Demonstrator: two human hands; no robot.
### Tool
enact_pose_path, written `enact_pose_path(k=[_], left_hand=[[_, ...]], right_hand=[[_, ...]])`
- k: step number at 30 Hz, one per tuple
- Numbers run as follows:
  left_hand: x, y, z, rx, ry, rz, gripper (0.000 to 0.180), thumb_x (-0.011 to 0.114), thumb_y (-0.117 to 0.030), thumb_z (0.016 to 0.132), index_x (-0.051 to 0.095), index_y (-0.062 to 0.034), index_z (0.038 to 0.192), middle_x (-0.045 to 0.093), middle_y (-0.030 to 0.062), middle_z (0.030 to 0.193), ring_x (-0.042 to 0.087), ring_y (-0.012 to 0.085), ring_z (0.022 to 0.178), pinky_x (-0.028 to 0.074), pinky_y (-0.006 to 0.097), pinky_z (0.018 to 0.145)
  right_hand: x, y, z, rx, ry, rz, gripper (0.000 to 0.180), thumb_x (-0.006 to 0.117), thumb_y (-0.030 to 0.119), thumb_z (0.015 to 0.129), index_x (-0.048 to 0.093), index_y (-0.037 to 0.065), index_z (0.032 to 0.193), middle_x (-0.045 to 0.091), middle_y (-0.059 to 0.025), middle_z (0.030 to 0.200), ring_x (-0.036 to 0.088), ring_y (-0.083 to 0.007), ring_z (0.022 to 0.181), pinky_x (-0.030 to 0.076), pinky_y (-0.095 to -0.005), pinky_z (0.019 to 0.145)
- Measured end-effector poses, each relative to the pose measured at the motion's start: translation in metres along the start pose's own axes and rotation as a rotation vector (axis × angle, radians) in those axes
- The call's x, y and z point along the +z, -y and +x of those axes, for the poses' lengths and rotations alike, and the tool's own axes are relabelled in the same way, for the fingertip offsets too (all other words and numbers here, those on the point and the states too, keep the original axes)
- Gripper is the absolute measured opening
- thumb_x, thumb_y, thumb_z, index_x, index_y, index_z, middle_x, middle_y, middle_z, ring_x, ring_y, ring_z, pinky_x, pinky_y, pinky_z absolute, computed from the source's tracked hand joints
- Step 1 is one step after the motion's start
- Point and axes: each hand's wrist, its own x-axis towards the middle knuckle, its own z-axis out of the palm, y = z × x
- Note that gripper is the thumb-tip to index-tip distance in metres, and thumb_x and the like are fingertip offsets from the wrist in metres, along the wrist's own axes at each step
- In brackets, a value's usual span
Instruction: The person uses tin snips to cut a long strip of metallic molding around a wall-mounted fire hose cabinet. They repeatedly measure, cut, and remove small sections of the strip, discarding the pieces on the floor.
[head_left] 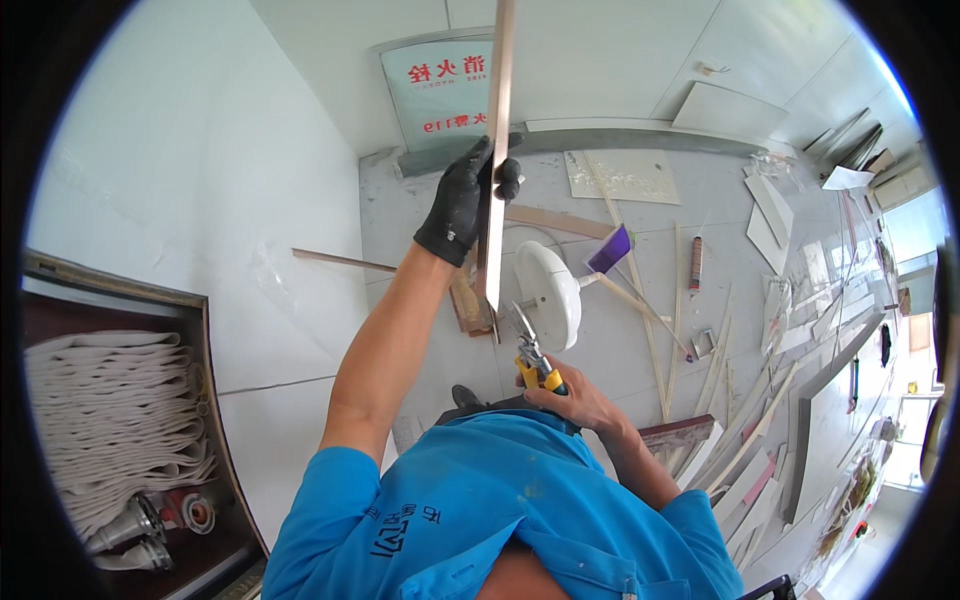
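My left hand (459, 198), in a black glove, is wrapped round a long narrow trim strip (499, 105) with a pale, shiny face. The strip stands almost upright in the picture, its cut lower end close in front of my body. Just below that end, my bare right hand (577, 398) grips metal snips (530, 348) with yellow and black handles. Their jaws point up toward the strip's end and look parted; contact with the strip cannot be made out. Beside the snips is a round white stool-like thing (553, 296) with a smooth rim.
At the left, an open wall cabinet (208, 400) holds a folded white hose (110, 410) and metal couplings (135, 525). On the floor lie a sealant tube (696, 264), a purple object (609, 249), a speckled board (622, 177) and several strips. Panels (838, 410) lean at the right.
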Motion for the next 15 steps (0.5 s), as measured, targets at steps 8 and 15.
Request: enact_pose_path(k=[8,15], left_hand=[[0.022,0.038,0.036,-0.068,0.077,-0.165,0.045,0.066,-0.033,0.097,0.057,-0.0002,0.126,0.055,-0.0005,0.071,0.049,0.0084,0.056,0.043,0.02,0.051],[0.035,0.065,0.045,-0.126,0.057,-0.057,0.047,0.057,-0.038,0.101,0.054,-0.0013,0.131,0.056,-0.0021,0.071,0.049,0.0075,0.055,0.04,0.019,0.049]], right_hand=[[-0.038,0.006,-0.021,-0.003,0.057,0.038,0.053,0.066,0.042,0.085,0.059,0.007,0.124,0.062,-0.0105,0.111,0.057,-0.0235,0.104,0.043,-0.0393,0.096],[-0.055,-0.005,-0.027,-0.046,0.01,-0.041,0.055,0.064,0.042,0.086,0.056,0.006,0.127,0.063,-0.0143,0.109,0.059,-0.0272,0.102,0.045,-0.0415,0.094]])
